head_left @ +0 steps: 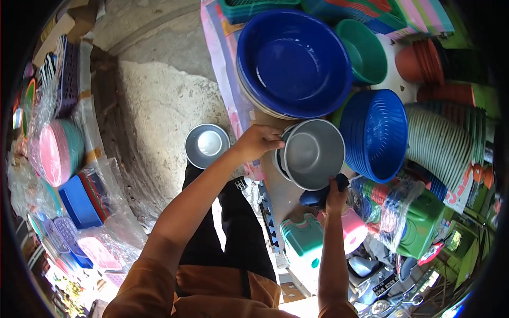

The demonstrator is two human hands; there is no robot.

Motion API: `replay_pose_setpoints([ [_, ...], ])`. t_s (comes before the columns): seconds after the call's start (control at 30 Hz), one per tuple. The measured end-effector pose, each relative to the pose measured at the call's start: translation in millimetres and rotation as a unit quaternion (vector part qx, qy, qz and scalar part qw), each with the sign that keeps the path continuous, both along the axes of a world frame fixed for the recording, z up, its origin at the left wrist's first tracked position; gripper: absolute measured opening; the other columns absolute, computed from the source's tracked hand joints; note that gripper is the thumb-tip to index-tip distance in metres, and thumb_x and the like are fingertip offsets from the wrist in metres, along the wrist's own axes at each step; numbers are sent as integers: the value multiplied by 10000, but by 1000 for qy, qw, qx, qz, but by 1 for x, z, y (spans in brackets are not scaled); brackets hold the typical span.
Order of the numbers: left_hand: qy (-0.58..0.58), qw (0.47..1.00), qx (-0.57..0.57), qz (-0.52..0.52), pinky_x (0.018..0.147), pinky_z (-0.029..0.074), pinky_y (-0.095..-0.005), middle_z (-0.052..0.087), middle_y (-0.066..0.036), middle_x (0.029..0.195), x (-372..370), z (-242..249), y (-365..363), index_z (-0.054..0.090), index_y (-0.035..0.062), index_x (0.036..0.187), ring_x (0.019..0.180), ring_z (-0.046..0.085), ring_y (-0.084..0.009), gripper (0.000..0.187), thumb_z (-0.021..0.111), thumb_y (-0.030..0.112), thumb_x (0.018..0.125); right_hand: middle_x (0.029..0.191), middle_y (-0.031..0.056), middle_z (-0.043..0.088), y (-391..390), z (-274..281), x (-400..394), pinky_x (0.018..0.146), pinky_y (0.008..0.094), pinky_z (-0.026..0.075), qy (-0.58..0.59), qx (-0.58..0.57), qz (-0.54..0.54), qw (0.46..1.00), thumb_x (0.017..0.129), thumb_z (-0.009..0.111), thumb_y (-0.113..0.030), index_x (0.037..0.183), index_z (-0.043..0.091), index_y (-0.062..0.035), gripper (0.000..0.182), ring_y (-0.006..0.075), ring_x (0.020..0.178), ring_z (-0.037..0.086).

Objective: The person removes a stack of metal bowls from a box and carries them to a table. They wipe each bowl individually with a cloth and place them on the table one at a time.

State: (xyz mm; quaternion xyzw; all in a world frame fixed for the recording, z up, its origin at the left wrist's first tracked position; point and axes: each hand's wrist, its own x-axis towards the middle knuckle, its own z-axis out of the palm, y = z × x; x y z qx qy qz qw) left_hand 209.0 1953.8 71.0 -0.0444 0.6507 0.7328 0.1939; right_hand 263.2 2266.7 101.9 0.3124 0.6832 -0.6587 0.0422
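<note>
A grey bowl (314, 151) lies on the table in front of me, its opening facing up toward me. Behind its left edge shows the rim of at least one more bowl. My left hand (257, 142) grips the bowl's left rim, fingers bent over the edge. At the lower right rim, my right hand (335, 197) is closed around a dark blue cloth (316, 198), with the thumb against the bowl. A separate grey bowl (207, 146) sits low by my leg, away from both hands.
Large dark blue basins (294, 63) are stacked beyond the bowl. Stacked blue baskets (374, 135) stand at its right, near a green basin (361, 51). Teal stools (302, 236) are closer to me. Plastic-wrapped goods and a blue tray (79, 201) line the left side.
</note>
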Motion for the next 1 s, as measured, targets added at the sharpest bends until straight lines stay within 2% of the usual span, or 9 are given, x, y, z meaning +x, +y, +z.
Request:
replay_pose_setpoints([
  [0.1, -26, 999, 28, -17, 794, 481, -275, 701, -101, 927, -7, -9, 5, 643, -12, 1126, 866, 634, -153, 338, 712, 139, 831, 988, 49, 628, 5, -21, -1, 765, 270, 491, 11, 15, 9, 1000, 858, 635, -58, 1063, 601, -12, 212, 141, 852, 602],
  [0.33, -57, 997, 19, -39, 788, 478, -289, 701, -97, 887, -7, -24, 8, 673, -3, 1033, 824, 640, -157, 276, 744, 102, 788, 1001, 74, 646, 9, -19, -8, 770, 288, 510, -22, 46, 59, 997, 863, 647, -81, 1070, 603, -16, 221, 160, 863, 628],
  [0.4, -51, 998, -13, -36, 785, 476, -289, 698, -97, 877, -5, -30, 7, 675, 4, 1022, 821, 641, -158, 256, 740, 99, 793, 1018, 64, 645, 15, -29, -7, 793, 284, 500, -34, 98, 77, 992, 866, 652, -90, 1082, 604, -19, 233, 151, 880, 620],
  [0.53, -60, 997, -19, -49, 783, 475, -288, 695, -95, 868, -4, -34, 6, 676, 10, 1019, 823, 641, -155, 243, 733, 101, 801, 1033, 44, 641, 10, -27, -9, 859, 266, 445, -41, 90, 82, 992, 866, 659, -87, 1090, 615, -9, 241, 132, 940, 583],
  [0.63, -71, 996, -14, -52, 785, 473, -286, 694, -90, 871, -3, -34, 6, 678, 15, 1016, 827, 639, -155, 241, 735, 110, 803, 1023, 52, 644, 14, -26, -8, 868, 274, 444, -31, 125, 114, 985, 863, 672, -106, 1095, 613, 1, 262, 132, 937, 582],
  [0.7, -72, 996, -9, -49, 788, 472, -283, 694, -86, 874, -3, -36, 5, 678, 18, 1012, 828, 638, -152, 239, 739, 116, 803, 1011, 60, 646, 15, -23, -8, 861, 271, 448, -28, 200, 178, 963, 855, 689, -125, 1105, 609, 6, 293, 131, 920, 585],
  [0.8, -79, 996, 5, -42, 788, 472, -280, 695, -84, 877, 0, -44, 8, 672, 19, 1019, 835, 637, -149, 244, 738, 115, 805, 988, 63, 649, 31, -16, -2, 843, 264, 452, -46, 281, 198, 938, 844, 704, -130, 1110, 607, 10, 316, 133, 901, 590],
  [0.93, -82, 995, 5, -50, 794, 471, -277, 696, -86, 878, -1, -42, 8, 664, 18, 1031, 843, 637, -145, 251, 733, 113, 809, 977, 62, 653, 21, 4, 10, 828, 257, 454, -71, 276, 192, 939, 830, 716, -118, 1104, 609, 21, 325, 134, 891, 595],
  [1.0, -74, 996, 9, -53, 791, 468, -275, 694, -86, 875, -1, -42, 8, 654, 18, 1053, 836, 634, -142, 268, 728, 118, 815, 970, 59, 654, 14, -5, 17, 836, 254, 451, -51, 191, 179, 964, 824, 718, -103, 1109, 604, 29, 334, 132, 892, 596],
])
